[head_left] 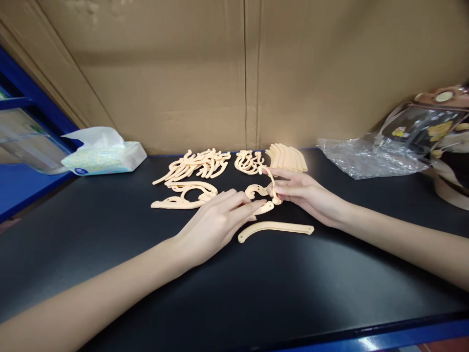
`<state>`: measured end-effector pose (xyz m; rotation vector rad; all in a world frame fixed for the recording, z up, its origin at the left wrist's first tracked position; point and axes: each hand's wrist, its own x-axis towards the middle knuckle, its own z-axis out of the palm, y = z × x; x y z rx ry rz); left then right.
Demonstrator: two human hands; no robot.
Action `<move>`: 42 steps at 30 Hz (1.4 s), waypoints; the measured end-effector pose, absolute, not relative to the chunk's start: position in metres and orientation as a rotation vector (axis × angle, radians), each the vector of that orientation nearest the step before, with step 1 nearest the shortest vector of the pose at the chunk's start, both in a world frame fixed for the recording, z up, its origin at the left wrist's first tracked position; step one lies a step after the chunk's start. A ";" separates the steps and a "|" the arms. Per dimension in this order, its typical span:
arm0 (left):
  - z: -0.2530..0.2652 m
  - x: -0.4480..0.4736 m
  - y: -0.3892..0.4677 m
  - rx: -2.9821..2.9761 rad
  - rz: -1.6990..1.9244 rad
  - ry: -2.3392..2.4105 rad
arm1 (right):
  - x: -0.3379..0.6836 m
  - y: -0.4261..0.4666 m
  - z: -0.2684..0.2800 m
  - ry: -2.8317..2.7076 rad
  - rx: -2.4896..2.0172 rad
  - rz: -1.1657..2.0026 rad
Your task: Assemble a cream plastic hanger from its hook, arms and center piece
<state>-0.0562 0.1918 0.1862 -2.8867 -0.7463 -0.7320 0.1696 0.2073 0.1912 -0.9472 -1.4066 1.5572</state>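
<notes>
In the head view, my right hand (308, 193) pinches a thin, curved beige plastic piece (271, 177) and holds it up on edge. My left hand (220, 220) reaches in from the left, its fingers closed over a beige plastic arm (266, 209) whose holed end sticks out past the fingertips. Between the hands lies a beige hook-shaped piece (255, 189), partly behind the fingers. Nearer to me, a long bent beige arm (276, 229) with holes at its ends lies by itself on the black table (256, 298). The pieces look like parts of folding clothes hangers.
Piles of similar beige arms (205, 164), small hooks (247, 162) and stacked bars (287, 157) lie along the back. Joined pieces (176, 203) lie left of my hands. A tissue box (106, 159), a crumpled plastic bag (370, 159) and a clear bag (417, 127) flank the cardboard wall (164, 73).
</notes>
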 end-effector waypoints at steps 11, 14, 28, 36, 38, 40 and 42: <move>0.184 -0.057 0.194 -2.889 -0.778 -0.733 | 0.169 0.207 0.189 -1.394 -0.907 1.541; 0.184 -0.057 0.194 -2.890 -0.750 -0.734 | 0.169 0.208 0.186 -1.418 -0.925 1.506; 0.184 -0.058 0.195 -2.923 -0.688 -0.770 | 0.169 0.210 0.182 -1.600 -0.975 1.353; 0.184 -0.058 0.195 -2.924 -0.599 -0.779 | 0.170 0.211 0.183 -1.682 -1.014 1.259; 0.184 -0.057 0.195 -2.922 -0.590 -0.778 | 0.169 0.211 0.182 -1.686 -1.006 1.245; 0.184 -0.057 0.195 -2.920 -0.568 -0.785 | 0.169 0.211 0.181 -1.688 -0.993 1.227; 0.184 -0.057 0.195 -2.914 -0.546 -0.793 | 0.169 0.212 0.180 -1.705 -0.987 1.204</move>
